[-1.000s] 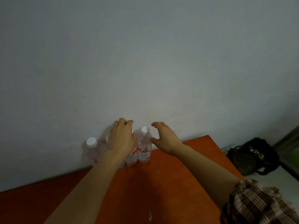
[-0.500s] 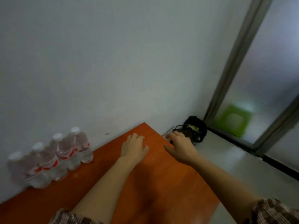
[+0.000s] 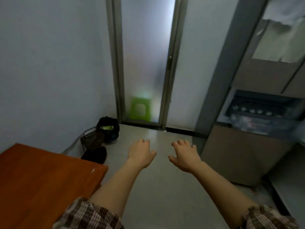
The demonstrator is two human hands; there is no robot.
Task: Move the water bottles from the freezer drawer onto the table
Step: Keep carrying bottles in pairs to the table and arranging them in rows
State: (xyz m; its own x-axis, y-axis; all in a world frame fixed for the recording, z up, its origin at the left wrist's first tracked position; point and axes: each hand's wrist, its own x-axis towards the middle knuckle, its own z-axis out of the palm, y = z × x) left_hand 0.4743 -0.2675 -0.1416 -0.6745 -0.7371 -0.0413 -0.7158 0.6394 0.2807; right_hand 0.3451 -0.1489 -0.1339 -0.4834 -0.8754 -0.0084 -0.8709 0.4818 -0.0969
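Both hands, left hand [image 3: 142, 153] and right hand [image 3: 185, 157], float wide and empty over the floor [image 3: 158, 187]; I'd say that's to grab more bottles [image 3: 252, 111], blurry caps lined in the open drawer [image 3: 257, 128] far right. Table [image 3: 41, 179] sits left.

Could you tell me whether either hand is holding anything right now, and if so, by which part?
Nothing is held. The left hand and the right hand are both open and empty, fingers spread, out over the floor.
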